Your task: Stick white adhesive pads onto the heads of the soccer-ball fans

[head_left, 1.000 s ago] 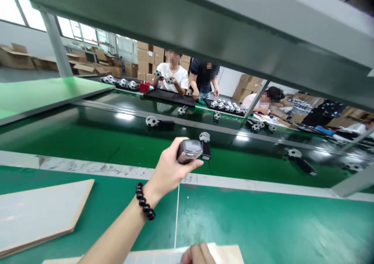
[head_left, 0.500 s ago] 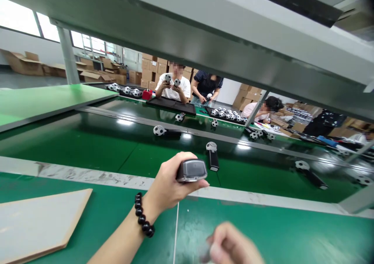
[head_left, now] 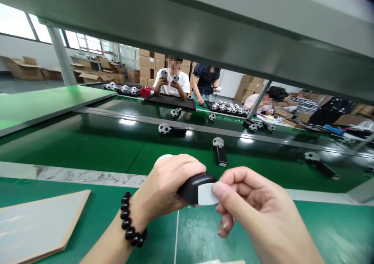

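Note:
My left hand [head_left: 165, 184], with a black bead bracelet at the wrist, is wrapped round a black handle [head_left: 188, 192], its end turned towards me. A sliver of a white rounded part [head_left: 164, 157] shows behind the knuckles; most of it is hidden. Between thumb and forefinger, my right hand [head_left: 260, 205] pinches the edge of a small white label [head_left: 207, 194], which lies against the end of the handle. Beyond my hands, a black-handled piece with a soccer-ball head [head_left: 220, 155] lies on the green belt [head_left: 111, 147].
More ball-headed pieces [head_left: 164, 129] are spread along the belt. A pale board [head_left: 41, 221] lies at left on the green bench. Overhead runs a wide grey beam [head_left: 204, 34]. Across the belt, several people work beside trays of ball-headed pieces [head_left: 228, 108].
My right hand has come up from the bench to the handle's end, bringing the white label against it. My left hand has turned the handle, which now points further right.

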`<state>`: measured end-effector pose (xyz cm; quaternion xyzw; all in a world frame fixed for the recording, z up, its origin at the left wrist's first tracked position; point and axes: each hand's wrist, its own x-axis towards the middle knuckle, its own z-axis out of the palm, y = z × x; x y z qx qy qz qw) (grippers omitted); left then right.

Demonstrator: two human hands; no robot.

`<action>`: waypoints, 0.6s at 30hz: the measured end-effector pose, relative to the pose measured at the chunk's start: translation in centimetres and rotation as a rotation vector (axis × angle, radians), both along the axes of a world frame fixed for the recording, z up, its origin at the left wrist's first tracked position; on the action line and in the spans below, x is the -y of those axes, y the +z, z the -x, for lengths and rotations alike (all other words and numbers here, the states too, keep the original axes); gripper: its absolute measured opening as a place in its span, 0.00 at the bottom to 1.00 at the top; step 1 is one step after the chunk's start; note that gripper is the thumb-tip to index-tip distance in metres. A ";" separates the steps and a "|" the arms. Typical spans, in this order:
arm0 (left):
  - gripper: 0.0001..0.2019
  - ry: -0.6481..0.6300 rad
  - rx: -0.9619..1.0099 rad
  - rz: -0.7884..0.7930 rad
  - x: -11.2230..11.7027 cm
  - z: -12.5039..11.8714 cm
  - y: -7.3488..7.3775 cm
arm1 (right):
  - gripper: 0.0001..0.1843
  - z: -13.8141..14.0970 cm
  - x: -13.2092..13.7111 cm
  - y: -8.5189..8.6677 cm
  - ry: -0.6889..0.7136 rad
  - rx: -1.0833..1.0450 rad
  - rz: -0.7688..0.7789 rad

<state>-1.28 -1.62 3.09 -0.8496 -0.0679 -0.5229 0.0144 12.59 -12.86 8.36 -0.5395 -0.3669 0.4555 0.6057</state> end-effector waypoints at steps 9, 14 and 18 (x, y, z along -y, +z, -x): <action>0.05 -0.005 -0.024 0.061 0.2 0.1 -0.2 | 0.14 -0.6 0.0 0.0 0.043 0.043 -0.005; 0.06 -0.005 -0.020 0.047 0.1 0.4 -0.4 | 0.15 -0.8 0.2 -0.2 0.071 0.106 0.003; 0.09 -0.026 -0.022 0.102 -0.2 0.6 -1.0 | 0.25 -1.3 0.3 -0.6 -0.109 0.408 -0.063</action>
